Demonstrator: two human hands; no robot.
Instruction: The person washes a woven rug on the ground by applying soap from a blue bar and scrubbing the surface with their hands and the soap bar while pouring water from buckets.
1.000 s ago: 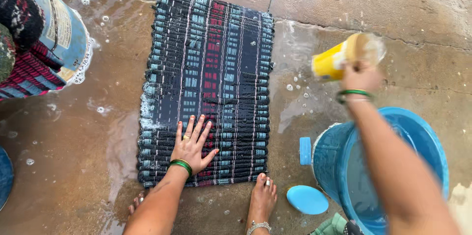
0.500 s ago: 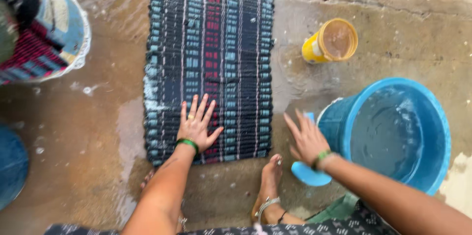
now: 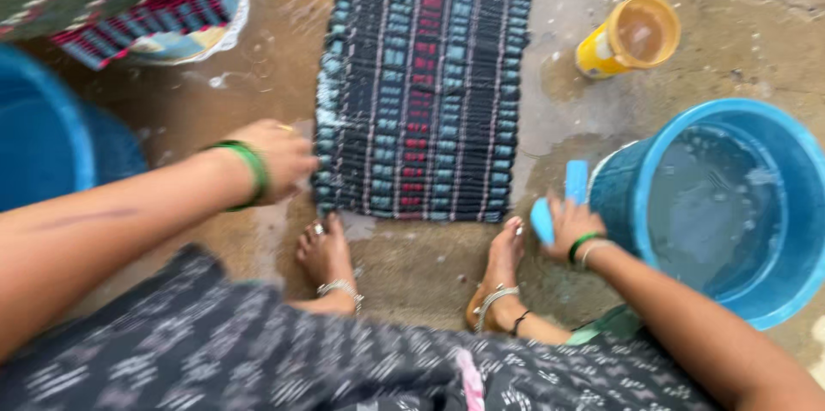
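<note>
Wet concrete floor (image 3: 739, 41), puddled and cracked, in even daylight

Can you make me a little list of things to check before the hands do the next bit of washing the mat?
1. Mat lying flat on the wet floor: ok, it is spread out, with no folds showing.
2. Left hand on the mat: ok, it is at the mat's near left corner, though blur hides the grip.
3. Right hand has the blue scrubber: ok, the fingers are on it, beside the bucket.
4. Water in the blue bucket: ok, water shows inside.
5. Yellow mug ready: not ok, it lies tipped on its side, away from both hands.
6. Feet off the mat: ok, both are on the floor just below its edge.
</note>
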